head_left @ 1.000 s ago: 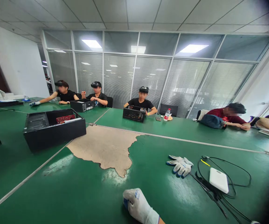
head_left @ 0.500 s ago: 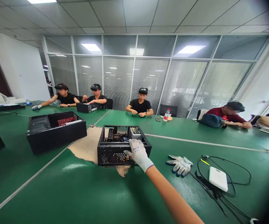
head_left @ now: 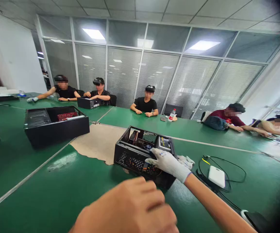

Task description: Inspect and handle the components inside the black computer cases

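A small open black computer case (head_left: 135,158) stands on the green table (head_left: 45,187) in front of me, turned at an angle, with its boards and a drive showing from above. My right hand (head_left: 165,161), in a white work glove, grips the case's near top edge at its right corner. My left hand (head_left: 130,207) is bare and very close to the camera at the bottom. Its fingers are curled together, nothing shows in it, and it hovers short of the case.
A spare pair of gloves (head_left: 185,160) lies behind the case, with a white power bank (head_left: 217,176) and black cables (head_left: 237,168) to the right. A larger open black case (head_left: 54,127) sits at left beside a worn tan patch (head_left: 98,142). Several people sit along the far side.
The small case has come nearer to me and turned at an angle, my gloved right hand still on it. My bare left hand has come into view at the bottom.
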The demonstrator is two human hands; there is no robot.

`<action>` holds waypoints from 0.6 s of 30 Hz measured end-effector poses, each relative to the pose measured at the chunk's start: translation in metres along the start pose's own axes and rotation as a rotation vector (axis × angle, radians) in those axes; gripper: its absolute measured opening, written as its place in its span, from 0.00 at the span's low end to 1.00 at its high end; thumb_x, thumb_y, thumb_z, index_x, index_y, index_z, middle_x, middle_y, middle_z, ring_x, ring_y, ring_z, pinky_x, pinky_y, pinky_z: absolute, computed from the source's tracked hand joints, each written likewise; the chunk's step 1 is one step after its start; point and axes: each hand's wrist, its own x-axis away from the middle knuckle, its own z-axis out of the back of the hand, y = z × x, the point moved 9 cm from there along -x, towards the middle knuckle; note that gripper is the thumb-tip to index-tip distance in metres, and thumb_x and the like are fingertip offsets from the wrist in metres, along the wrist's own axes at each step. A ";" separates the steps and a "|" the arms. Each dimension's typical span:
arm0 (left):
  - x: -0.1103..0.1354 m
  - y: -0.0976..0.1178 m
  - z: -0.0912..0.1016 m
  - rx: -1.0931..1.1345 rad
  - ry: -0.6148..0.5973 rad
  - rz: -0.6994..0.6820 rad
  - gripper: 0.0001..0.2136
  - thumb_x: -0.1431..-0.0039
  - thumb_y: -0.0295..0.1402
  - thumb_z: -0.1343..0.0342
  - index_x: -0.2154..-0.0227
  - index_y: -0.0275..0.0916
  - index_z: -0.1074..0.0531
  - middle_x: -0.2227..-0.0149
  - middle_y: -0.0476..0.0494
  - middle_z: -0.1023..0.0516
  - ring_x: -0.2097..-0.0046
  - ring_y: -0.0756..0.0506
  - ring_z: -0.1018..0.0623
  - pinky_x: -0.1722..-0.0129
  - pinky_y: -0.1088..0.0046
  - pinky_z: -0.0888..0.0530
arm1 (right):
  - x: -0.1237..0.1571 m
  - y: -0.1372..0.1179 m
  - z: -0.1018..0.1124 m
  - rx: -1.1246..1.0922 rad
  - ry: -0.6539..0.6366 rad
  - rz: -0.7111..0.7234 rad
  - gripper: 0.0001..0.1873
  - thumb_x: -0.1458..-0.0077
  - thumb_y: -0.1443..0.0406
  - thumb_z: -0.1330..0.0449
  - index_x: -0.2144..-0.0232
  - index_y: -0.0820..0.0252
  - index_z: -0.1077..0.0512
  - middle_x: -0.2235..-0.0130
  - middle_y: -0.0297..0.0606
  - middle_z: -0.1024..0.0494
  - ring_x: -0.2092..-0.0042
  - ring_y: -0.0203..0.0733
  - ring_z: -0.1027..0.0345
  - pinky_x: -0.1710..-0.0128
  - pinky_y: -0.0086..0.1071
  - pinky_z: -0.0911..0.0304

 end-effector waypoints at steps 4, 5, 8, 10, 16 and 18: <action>-0.009 -0.058 -0.001 0.222 0.019 0.178 0.10 0.21 0.30 0.53 0.61 0.41 0.28 0.62 0.50 0.24 0.59 0.46 0.25 0.57 0.68 0.28 | 0.038 0.013 0.007 -0.129 -0.001 0.109 0.21 0.27 0.57 0.54 0.52 0.55 0.22 0.55 0.45 0.16 0.57 0.47 0.21 0.58 0.35 0.29; -0.011 -0.075 -0.008 0.256 0.012 0.221 0.10 0.21 0.30 0.52 0.60 0.41 0.28 0.60 0.50 0.24 0.58 0.46 0.25 0.56 0.69 0.28 | 0.043 0.017 0.008 -0.169 -0.011 0.079 0.23 0.26 0.58 0.56 0.54 0.55 0.22 0.61 0.43 0.16 0.62 0.45 0.22 0.62 0.33 0.30; -0.019 -0.133 -0.044 0.250 0.021 0.358 0.07 0.21 0.34 0.50 0.49 0.42 0.29 0.50 0.47 0.24 0.50 0.44 0.23 0.50 0.68 0.28 | 0.047 0.019 0.007 -0.224 -0.079 -0.013 0.27 0.25 0.58 0.60 0.61 0.56 0.23 0.72 0.38 0.20 0.73 0.40 0.29 0.72 0.31 0.39; -0.022 -0.168 -0.076 0.128 -0.010 0.417 0.13 0.22 0.38 0.49 0.41 0.38 0.32 0.45 0.41 0.26 0.44 0.40 0.25 0.46 0.64 0.28 | 0.047 0.012 0.007 -0.208 -0.115 -0.007 0.28 0.24 0.58 0.61 0.64 0.57 0.24 0.73 0.38 0.22 0.75 0.38 0.33 0.74 0.31 0.45; -0.029 -0.202 -0.140 -0.356 -0.283 0.354 0.20 0.21 0.43 0.54 0.53 0.30 0.26 0.53 0.34 0.22 0.49 0.34 0.24 0.46 0.56 0.29 | 0.051 -0.004 0.011 -0.039 -0.083 0.157 0.24 0.26 0.65 0.61 0.60 0.62 0.26 0.70 0.41 0.22 0.75 0.37 0.37 0.72 0.34 0.53; -0.035 -0.198 -0.136 -0.411 -0.270 0.347 0.21 0.21 0.44 0.55 0.54 0.30 0.26 0.54 0.33 0.22 0.51 0.33 0.24 0.48 0.56 0.29 | 0.055 0.000 0.012 -0.075 -0.086 0.146 0.24 0.26 0.65 0.61 0.60 0.62 0.25 0.70 0.40 0.22 0.75 0.36 0.38 0.72 0.34 0.52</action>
